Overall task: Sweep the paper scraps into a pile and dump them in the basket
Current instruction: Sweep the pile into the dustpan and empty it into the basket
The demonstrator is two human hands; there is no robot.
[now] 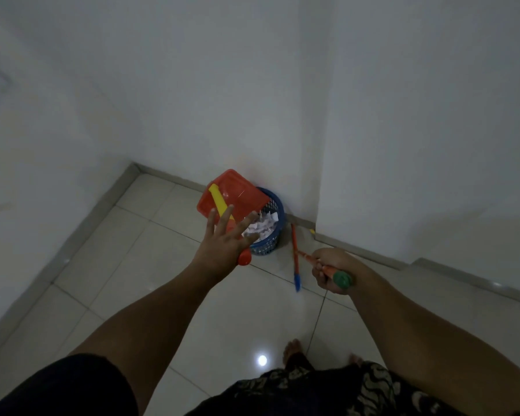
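From the head view I have the red dustpan [237, 190] tipped mouth-down over the blue basket [275, 202], which sits on the tiled floor [192, 310] in the corner against the white wall [222, 100]. I judge the tilt is there to let the load slide out. White paper scraps [263, 226] fill the basket, and I see none on the floor in view, so I take the dumping to be nearly finished.

My left hand [222, 241] reaches forward on a nearly straight arm, back of the hand up, fingers splayed and straight. The pan's yellow handle [219, 201] runs under the palm and its red end cap [243, 260] pokes out near the wrist. The hand lies flat over the handle rather than curling around it. The thumb is hidden, so I cannot tell whether it clamps.

My right hand [327, 268] is fisted tight round the orange broom handle [308, 259] just below its green cap [342, 280], held low and off to the side, I think to keep it clear of the pour. A blue-tipped orange stick [294, 238] crosses it near the wall; I cannot tell if the two join.
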